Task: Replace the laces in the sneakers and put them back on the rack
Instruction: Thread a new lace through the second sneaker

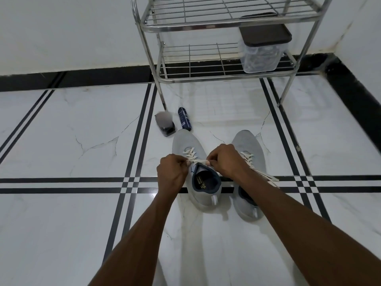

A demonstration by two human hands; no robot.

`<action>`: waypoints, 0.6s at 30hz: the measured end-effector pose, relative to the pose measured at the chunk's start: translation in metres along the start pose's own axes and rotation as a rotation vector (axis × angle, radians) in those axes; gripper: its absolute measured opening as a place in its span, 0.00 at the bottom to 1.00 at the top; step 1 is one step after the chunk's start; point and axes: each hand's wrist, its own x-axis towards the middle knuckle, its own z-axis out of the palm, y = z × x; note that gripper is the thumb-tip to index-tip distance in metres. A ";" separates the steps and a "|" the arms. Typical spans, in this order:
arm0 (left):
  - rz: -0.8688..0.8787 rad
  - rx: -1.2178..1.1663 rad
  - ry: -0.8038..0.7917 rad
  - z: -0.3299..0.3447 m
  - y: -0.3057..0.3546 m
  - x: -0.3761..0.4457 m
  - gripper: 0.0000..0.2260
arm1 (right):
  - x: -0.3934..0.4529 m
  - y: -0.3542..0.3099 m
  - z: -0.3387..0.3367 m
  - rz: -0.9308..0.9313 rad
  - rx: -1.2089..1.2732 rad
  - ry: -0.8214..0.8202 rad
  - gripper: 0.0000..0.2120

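Note:
Two grey sneakers stand side by side on the white tiled floor, toes pointing away from me. The left sneaker (pixel 185 144) carries a cream lace (pixel 190 154) crossed through its eyelets. My left hand (pixel 172 172) pinches one end of that lace at the shoe's left side. My right hand (pixel 224 159) pinches the other end, and the lace stretches taut between the two hands over the tongue. The right sneaker (pixel 248 141) also has a cream lace (pixel 266 174), whose loose ends trail to the right, partly hidden by my right forearm.
A steel wire rack (pixel 216 23) stands against the wall ahead, with a clear lidded box (pixel 261 52) on its lower shelf. A dark blue spray can (pixel 185 119) and a small dark container (pixel 165 124) sit on the floor just beyond the left sneaker.

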 end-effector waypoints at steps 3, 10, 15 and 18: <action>-0.082 -0.101 -0.041 0.001 -0.001 -0.001 0.09 | -0.005 -0.002 -0.005 -0.019 -0.001 -0.040 0.06; -0.309 -0.211 -0.239 0.000 0.010 -0.017 0.43 | -0.022 0.039 -0.061 0.285 -0.183 -0.064 0.46; -0.373 -0.203 -0.342 0.001 0.008 -0.020 0.44 | -0.064 0.060 -0.090 0.626 0.066 -0.393 0.44; -0.404 -0.248 -0.286 0.001 0.009 -0.025 0.41 | -0.078 0.070 -0.074 0.691 0.270 -0.401 0.31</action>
